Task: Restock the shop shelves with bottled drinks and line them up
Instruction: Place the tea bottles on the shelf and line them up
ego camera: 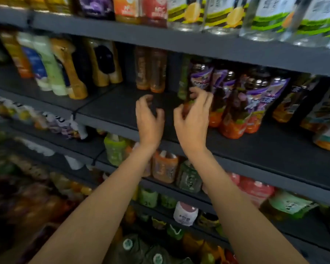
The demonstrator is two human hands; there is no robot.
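Dark shop shelves (122, 109) carry blurred rows of bottled drinks. Purple-labelled bottles (236, 100) already stand at the middle shelf's right; bare shelf to their left suggests stocking is unfinished. Both forearms reach up. Right hand (193, 113) curls its fingers round the leftmost purple-labelled bottle's lower body. Left hand (149, 115) hovers just beside, loosely curled, holding nothing.
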